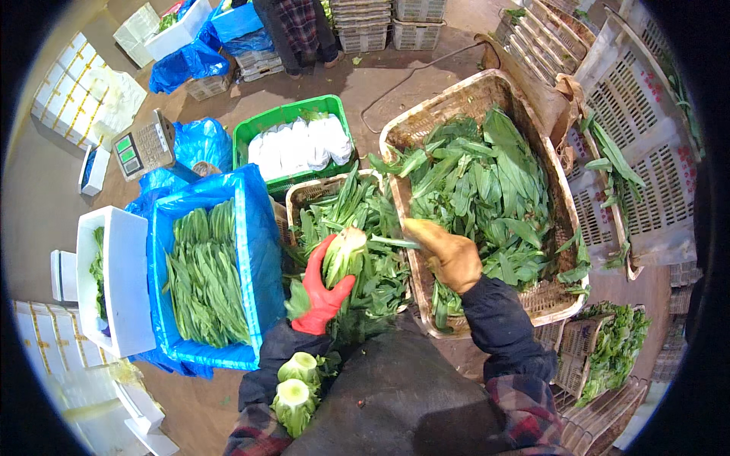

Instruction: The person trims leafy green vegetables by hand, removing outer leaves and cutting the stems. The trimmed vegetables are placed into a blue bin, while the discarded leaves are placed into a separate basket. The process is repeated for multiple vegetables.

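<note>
My left hand, in a red glove, grips a leafy green vegetable head with its root end up. In a yellow-brown glove, my right hand is closed on something whose grip is hidden; a thin pale strip, a blade or a stalk, reaches from it towards the head. Under my left hand lie loose leaves in a small crate. A large dirty plastic crate with long green leaves stands to the right. Two heads with pale cut ends rest by my left forearm.
At the left stand a blue-lined box of stacked long leaves and a white foam box. A green crate with white bundles and a digital scale are farther off. A co-worker's legs show at the top; crates stand right.
</note>
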